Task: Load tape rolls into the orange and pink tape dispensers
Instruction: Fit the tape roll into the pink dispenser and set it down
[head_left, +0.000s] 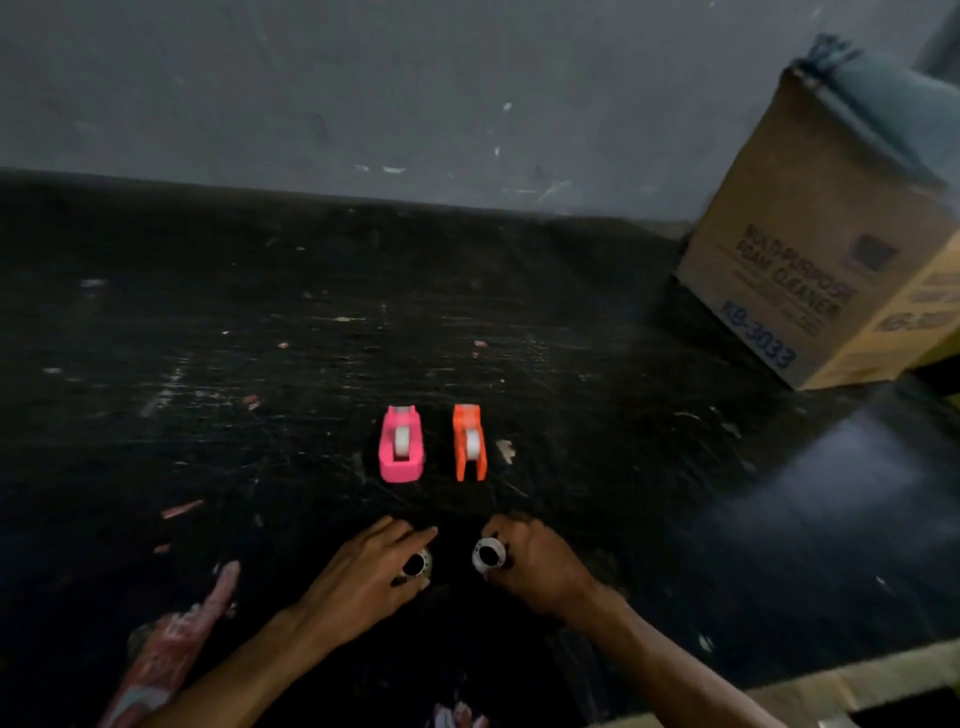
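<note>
A pink tape dispenser (400, 447) and an orange tape dispenser (468, 441) stand side by side on the dark worktop (208, 364), each with a white roll showing in its slot. Nearer to me, my left hand (363, 577) grips a small white tape roll (417, 564) resting on the worktop. My right hand (535, 564) grips a second white tape roll (488, 556), its dark hole facing the camera. Both hands sit just in front of the dispensers, apart from them.
A cardboard box (810, 270) printed "foam cleaner" stands at the back right against the grey wall (363, 93). The scratched worktop carries paint marks and small scraps. A pale table edge (831, 680) runs at the lower right.
</note>
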